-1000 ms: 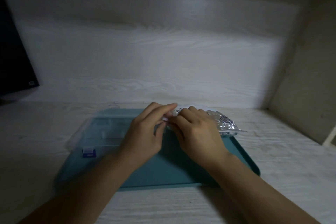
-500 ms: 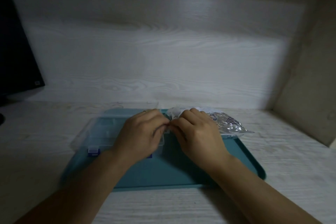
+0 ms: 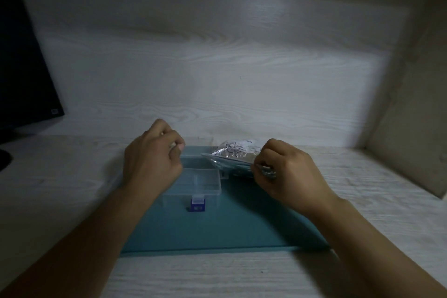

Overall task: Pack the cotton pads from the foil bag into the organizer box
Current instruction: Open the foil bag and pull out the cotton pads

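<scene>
The silver foil bag (image 3: 232, 153) lies across the far right of the clear organizer box (image 3: 202, 182), its near edge lifted. My right hand (image 3: 287, 172) pinches that near edge between thumb and fingers. My left hand (image 3: 153, 158) hovers over the left part of the box with its fingers curled against the thumb. A small pale bit shows at its fingertips, too little to name. The box stands open-topped with empty compartments and a blue latch (image 3: 197, 204) at its front. No cotton pads are visible.
Box and bag sit on a teal tray (image 3: 242, 232) on a pale wood-grain desk (image 3: 60, 189). A dark monitor (image 3: 21, 75) stands at the far left. A wall panel (image 3: 411, 128) closes off the right side.
My hands, which were together at the bag's end, have pulled apart. The left moved left and up over the box; the right moved right, keeping hold of the bag.
</scene>
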